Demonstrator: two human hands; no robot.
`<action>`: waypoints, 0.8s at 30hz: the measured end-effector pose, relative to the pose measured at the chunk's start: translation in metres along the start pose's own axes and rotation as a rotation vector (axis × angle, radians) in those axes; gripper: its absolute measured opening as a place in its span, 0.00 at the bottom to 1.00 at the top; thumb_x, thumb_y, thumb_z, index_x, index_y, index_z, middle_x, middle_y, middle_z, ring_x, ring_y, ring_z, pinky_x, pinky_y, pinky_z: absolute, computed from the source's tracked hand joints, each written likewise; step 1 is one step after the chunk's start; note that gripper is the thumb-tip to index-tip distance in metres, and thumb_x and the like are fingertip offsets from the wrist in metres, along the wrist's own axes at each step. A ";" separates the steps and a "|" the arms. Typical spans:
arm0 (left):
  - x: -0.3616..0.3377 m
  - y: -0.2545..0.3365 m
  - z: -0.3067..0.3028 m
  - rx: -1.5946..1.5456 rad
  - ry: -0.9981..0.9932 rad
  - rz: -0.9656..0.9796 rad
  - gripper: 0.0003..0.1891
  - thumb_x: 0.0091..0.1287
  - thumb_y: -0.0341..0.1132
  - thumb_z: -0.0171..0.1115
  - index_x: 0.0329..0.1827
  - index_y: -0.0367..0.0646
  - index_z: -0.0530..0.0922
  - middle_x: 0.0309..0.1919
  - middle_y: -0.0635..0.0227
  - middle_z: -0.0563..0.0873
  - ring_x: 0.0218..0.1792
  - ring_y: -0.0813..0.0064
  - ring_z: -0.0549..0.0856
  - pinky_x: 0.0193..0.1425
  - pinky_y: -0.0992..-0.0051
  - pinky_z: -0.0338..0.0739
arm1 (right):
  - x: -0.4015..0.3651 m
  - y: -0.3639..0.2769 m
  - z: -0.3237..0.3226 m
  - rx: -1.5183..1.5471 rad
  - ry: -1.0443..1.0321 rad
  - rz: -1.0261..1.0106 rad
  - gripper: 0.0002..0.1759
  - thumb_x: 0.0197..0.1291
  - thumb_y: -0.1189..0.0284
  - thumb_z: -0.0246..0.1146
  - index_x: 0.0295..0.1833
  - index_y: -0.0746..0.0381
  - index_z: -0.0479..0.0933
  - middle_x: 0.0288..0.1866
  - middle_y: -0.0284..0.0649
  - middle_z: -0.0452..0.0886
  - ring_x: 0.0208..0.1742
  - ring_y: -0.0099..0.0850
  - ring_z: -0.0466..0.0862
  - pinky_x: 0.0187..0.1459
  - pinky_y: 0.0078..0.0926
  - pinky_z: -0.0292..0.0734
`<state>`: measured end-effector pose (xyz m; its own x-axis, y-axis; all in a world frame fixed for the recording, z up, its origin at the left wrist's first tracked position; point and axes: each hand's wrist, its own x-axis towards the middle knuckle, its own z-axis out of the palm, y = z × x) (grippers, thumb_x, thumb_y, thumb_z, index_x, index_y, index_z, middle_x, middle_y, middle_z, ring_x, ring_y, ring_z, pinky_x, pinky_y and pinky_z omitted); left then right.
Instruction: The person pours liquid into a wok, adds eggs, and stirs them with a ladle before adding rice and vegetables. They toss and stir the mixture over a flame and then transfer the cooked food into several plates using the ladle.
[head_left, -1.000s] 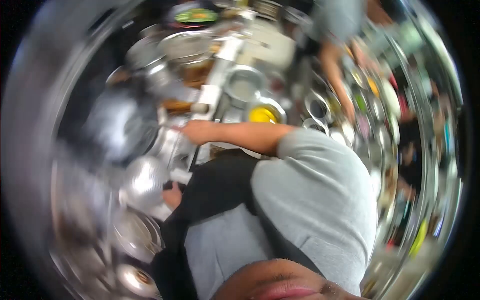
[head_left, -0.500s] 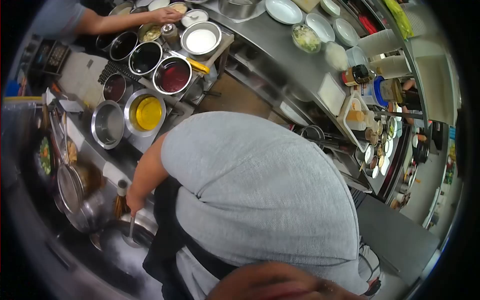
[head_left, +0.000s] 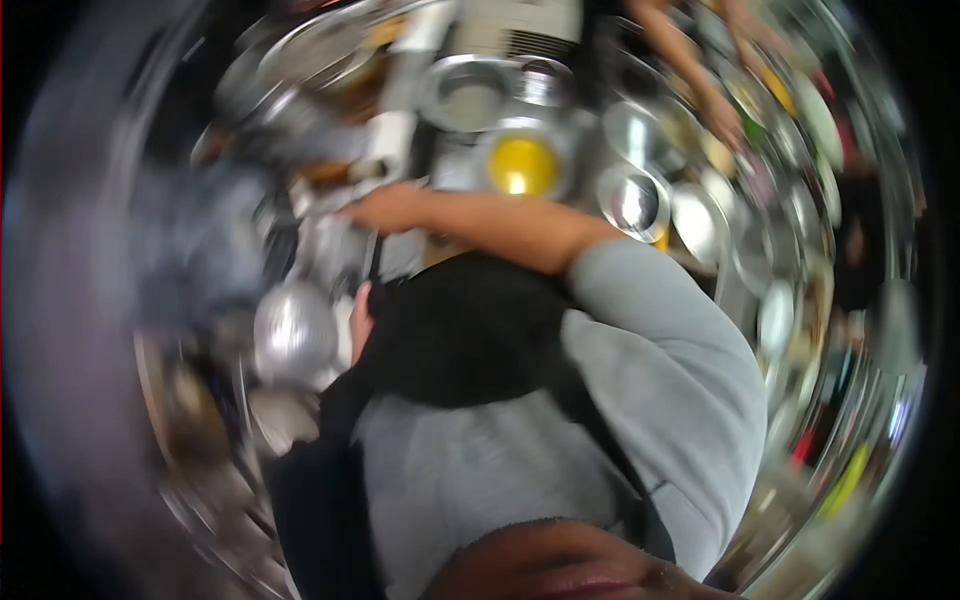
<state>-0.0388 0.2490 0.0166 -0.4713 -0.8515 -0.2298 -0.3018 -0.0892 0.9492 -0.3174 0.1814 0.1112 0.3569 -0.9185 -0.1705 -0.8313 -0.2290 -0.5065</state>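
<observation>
The view is badly smeared by motion. My right hand point(head_left: 392, 208) reaches across to the left, its fingers closed round something blurred, perhaps a utensil handle, above the stove area. Below it, only part of my left hand point(head_left: 361, 315) shows beside my black apron point(head_left: 470, 330); its fingers and anything in them cannot be made out. A shiny rounded metal vessel point(head_left: 295, 330) is to the left of my left hand. Greyish steam or blur lies farther left. Beyond my right forearm sits a metal bowl of yellow liquid point(head_left: 522, 165).
Another metal pot point(head_left: 470, 100) stands behind the yellow liquid. More pots, bowls and plates point(head_left: 775, 318) crowd the right side. A co-worker's forearms point(head_left: 690, 65) reach over containers at the upper right. A pale cylinder point(head_left: 391, 140) lies near my right hand.
The view has swung strongly, moving the pots towards the upper middle and right. My left hand has come partly into view. The ladle that my right hand held over the steaming wok is no longer distinct.
</observation>
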 end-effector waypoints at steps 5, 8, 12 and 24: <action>-0.023 -0.009 -0.016 -1.121 0.273 -0.278 0.21 0.79 0.50 0.61 0.58 0.40 0.81 0.41 0.67 0.87 0.36 0.73 0.84 0.41 0.68 0.78 | 0.026 0.001 -0.016 -0.114 -0.157 0.033 0.47 0.66 0.79 0.55 0.87 0.34 0.53 0.48 0.58 0.87 0.47 0.52 0.89 0.52 0.51 0.83; -0.047 0.018 -0.021 -1.272 0.346 -0.162 0.25 0.77 0.53 0.60 0.59 0.35 0.79 0.39 0.66 0.85 0.35 0.71 0.82 0.41 0.69 0.76 | 0.046 0.026 0.000 -0.137 -0.081 -0.074 0.48 0.66 0.81 0.53 0.87 0.34 0.52 0.54 0.62 0.84 0.51 0.53 0.89 0.55 0.50 0.83; -0.064 0.014 -0.032 -1.613 0.253 0.040 0.29 0.72 0.53 0.60 0.57 0.30 0.78 0.35 0.65 0.81 0.35 0.70 0.78 0.43 0.72 0.73 | 0.038 0.001 -0.039 -0.207 -0.132 -0.086 0.45 0.70 0.79 0.55 0.88 0.35 0.51 0.54 0.54 0.85 0.53 0.48 0.88 0.55 0.47 0.84; -0.090 -0.005 -0.044 -1.670 0.465 0.184 0.24 0.68 0.52 0.62 0.48 0.34 0.81 0.52 0.54 0.85 0.52 0.55 0.81 0.57 0.59 0.77 | 0.093 0.002 -0.035 -0.544 -0.050 -0.165 0.38 0.74 0.75 0.47 0.87 0.41 0.55 0.42 0.50 0.86 0.42 0.47 0.89 0.46 0.49 0.84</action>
<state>0.0417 0.3037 0.0421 -0.0514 -0.9489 -0.3114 0.9715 -0.1198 0.2046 -0.3011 0.0847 0.1235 0.5096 -0.8429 -0.1727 -0.8577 -0.5136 -0.0242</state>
